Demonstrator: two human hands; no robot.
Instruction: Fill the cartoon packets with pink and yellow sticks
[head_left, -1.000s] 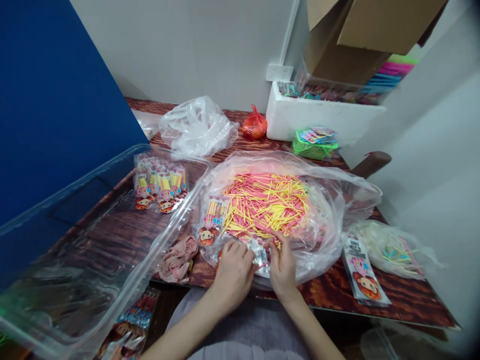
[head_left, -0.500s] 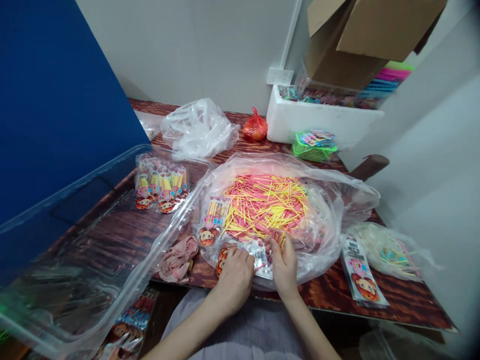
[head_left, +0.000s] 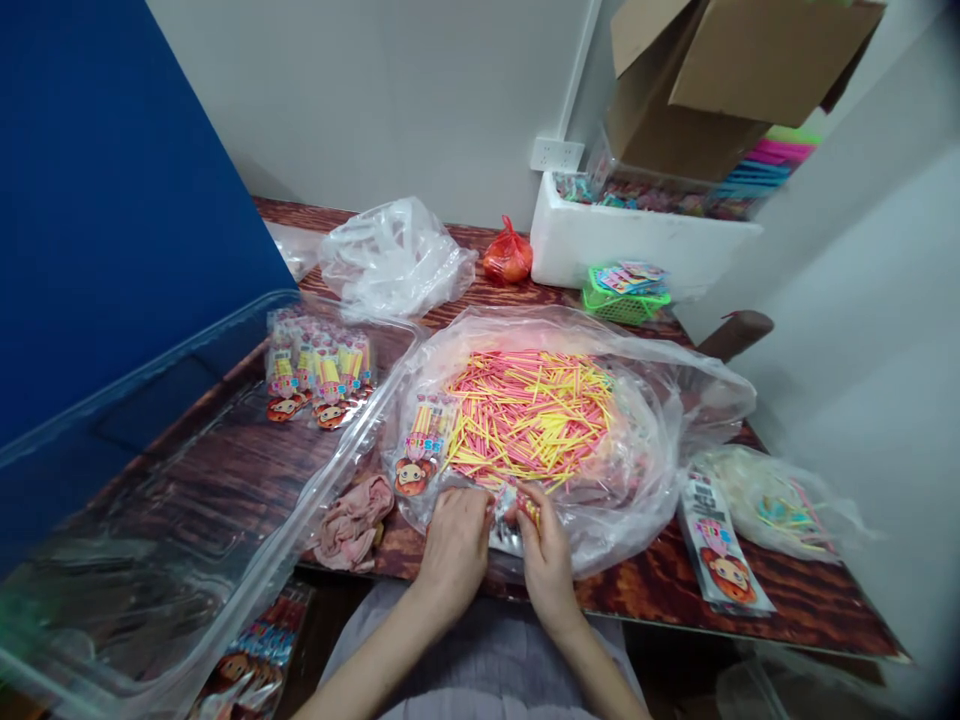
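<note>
At the near edge of a large clear plastic bag (head_left: 637, 530), my left hand (head_left: 459, 535) is closed on a small printed packet (head_left: 504, 520). Close beside it, my right hand (head_left: 549, 560) pinches a few thin sticks at the packet's mouth; how far they are inside is hidden by the fingers. A heap of thin pink and yellow sticks (head_left: 532, 410) lies in the bag just beyond both hands. To the left of the heap rests a filled packet (head_left: 424, 445) with a cartoon face on it.
Left stands a clear plastic tub (head_left: 360, 425) with filled packets (head_left: 326, 370) inside. A pink cloth (head_left: 356, 525) lies beside it. Flat packets (head_left: 720, 550) and a bag of sticks (head_left: 776, 505) are right. Behind are a green basket (head_left: 626, 300) and white foam box (head_left: 637, 240).
My right hand has moved left and down from the heap's edge, bringing its sticks to the packet. The left hand has shifted slightly left, and the packet is now held between both hands.
</note>
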